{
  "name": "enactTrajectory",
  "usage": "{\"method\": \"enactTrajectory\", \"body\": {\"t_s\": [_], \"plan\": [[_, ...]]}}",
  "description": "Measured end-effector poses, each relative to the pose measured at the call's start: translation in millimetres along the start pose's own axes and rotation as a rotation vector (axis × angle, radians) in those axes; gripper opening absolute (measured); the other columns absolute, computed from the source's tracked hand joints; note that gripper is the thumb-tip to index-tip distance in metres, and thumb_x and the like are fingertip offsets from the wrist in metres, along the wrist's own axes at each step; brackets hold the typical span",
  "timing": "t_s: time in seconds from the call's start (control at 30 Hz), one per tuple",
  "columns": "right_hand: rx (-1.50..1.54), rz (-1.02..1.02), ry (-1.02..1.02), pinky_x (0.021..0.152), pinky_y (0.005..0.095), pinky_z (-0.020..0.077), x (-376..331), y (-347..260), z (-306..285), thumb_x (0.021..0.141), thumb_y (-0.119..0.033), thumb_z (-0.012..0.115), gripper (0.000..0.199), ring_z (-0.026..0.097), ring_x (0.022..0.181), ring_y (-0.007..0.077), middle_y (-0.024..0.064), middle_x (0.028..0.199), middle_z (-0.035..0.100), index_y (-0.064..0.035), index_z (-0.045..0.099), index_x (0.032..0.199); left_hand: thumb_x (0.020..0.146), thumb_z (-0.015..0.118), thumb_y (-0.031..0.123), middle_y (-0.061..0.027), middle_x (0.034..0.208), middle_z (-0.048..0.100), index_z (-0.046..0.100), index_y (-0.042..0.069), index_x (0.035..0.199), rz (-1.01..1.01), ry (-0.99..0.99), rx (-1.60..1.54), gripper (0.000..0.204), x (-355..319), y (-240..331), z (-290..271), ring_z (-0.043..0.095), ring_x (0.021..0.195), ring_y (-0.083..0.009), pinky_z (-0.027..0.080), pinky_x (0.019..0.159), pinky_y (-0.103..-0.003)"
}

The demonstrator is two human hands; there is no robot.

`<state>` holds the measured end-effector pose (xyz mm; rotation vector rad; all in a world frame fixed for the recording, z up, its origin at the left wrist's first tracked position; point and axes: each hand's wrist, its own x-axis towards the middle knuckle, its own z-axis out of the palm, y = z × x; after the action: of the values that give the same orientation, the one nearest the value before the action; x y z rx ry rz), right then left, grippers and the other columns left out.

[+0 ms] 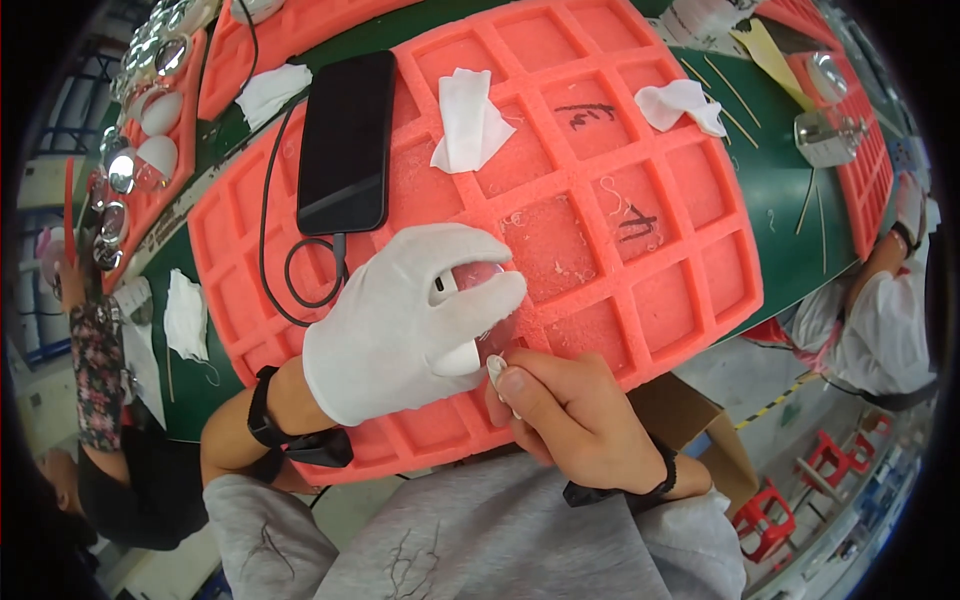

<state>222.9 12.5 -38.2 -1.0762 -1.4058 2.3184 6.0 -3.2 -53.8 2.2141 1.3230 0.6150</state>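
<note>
My left hand [395, 315], in a white glove, is closed around a small rounded piece, a clear-and-white housing [494, 340]. A dark slot shows on its white part between thumb and fingers; the rest is hidden by the glove. Bare and closed, my right hand [580, 420] pinches a small white wad of cloth [497, 372] between thumb and forefinger. The wad is at the near edge of the housing; whether it touches I cannot tell. Both hands are over the near part of a pink foam tray [665, 310] with square compartments.
A black phone [347, 140] with a cable [264, 220] lies on the tray. White cloths [470, 120] lie on and beside it. Thin sticks [732, 88] and a metal block [828, 138] are on the green table [785, 215]. Other people sit at left and right.
</note>
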Motion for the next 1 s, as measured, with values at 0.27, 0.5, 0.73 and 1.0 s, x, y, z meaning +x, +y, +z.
{"method": "enactTrajectory", "body": {"t_s": [0.27, 0.5, 0.73, 1.0], "plan": [[-0.057, -0.142, 0.012, 0.051, 0.0264, 0.0346, 5, 13, -6, 0.106, -0.016, 0.045, 0.032, 0.042, 0.056, 0.0067, 0.0004, 0.062, 0.050, 0.0013, 0.058, 0.084, 0.052, 0.083, 0.009, -0.0119, 0.121, 0.057, 0.063, 0.013, 0.114, 0.093, 0.110, -0.027, 0.065, 5, -5, 7, 0.060, 0.102, -0.0328, 0.053, 0.078, -0.041], [-0.032, -0.063, -0.016, 0.057, 0.0266, 0.0386, 7, 14, -9, 0.106, -0.014, 0.046, 0.031, 0.045, 0.061, 0.0079, 0.0021, 0.066, 0.053, 0.0027, 0.059, 0.083, 0.053, 0.083, 0.006, -0.0114, 0.120, 0.056, 0.064, 0.013, 0.114, 0.120, 0.142, -0.032, 0.065, 7, -7, 10, 0.061, 0.102, -0.0323, 0.053, 0.078, -0.040], [0.015, -0.045, -0.007, 0.058, 0.0268, 0.0392, 8, 11, -7, 0.105, -0.014, 0.046, 0.032, 0.046, 0.061, 0.0082, 0.0028, 0.067, 0.055, 0.0032, 0.059, 0.081, 0.056, 0.093, 0.020, -0.0153, 0.127, 0.056, 0.062, 0.013, 0.121, 0.145, 0.097, -0.028, 0.072, 2, -13, 8, 0.058, 0.109, -0.0348, 0.051, 0.087, -0.043], [-0.005, -0.093, 0.030, 0.053, 0.0251, 0.0341, 7, 17, -4, 0.106, -0.016, 0.047, 0.035, 0.042, 0.057, 0.0052, -0.0007, 0.063, 0.051, 0.0019, 0.060, 0.079, 0.057, 0.091, 0.016, -0.0144, 0.127, 0.056, 0.063, 0.013, 0.120, 0.130, 0.098, -0.049, 0.069, 1, -11, 10, 0.058, 0.110, -0.0354, 0.051, 0.086, -0.043]]}}
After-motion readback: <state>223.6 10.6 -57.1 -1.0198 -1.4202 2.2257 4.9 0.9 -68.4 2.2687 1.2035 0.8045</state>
